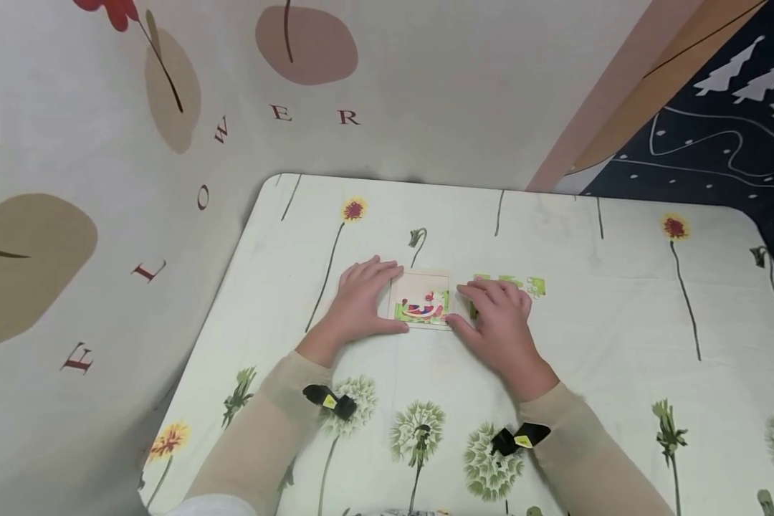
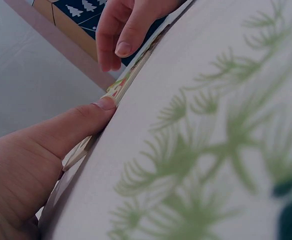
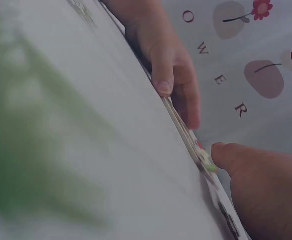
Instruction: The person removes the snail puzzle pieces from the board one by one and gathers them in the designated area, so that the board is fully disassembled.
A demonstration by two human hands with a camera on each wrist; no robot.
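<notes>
A square wooden puzzle tray (image 1: 421,272) lies flat on the cloth, with joined picture pieces (image 1: 422,309) across its lower part and bare wood above. My left hand (image 1: 363,299) holds the tray at its left side, the thumb on the near edge and the fingers by the far left corner. The left wrist view shows that thumb (image 2: 106,103) pressed against the tray's edge. By the tray's right side, my right hand (image 1: 499,322) has loosely bent fingers, and its thumb tip is close to the lower right pieces. Loose green puzzle pieces (image 1: 535,287) lie beyond and partly under the right hand.
A white flower-printed cloth (image 1: 593,330) covers the table. Fabric walls (image 1: 438,129) with printed letters and leaf shapes stand along its far and left sides; a dark tree-printed panel (image 1: 716,143) is at the far right. Small dark devices (image 1: 522,437) are strapped at both wrists.
</notes>
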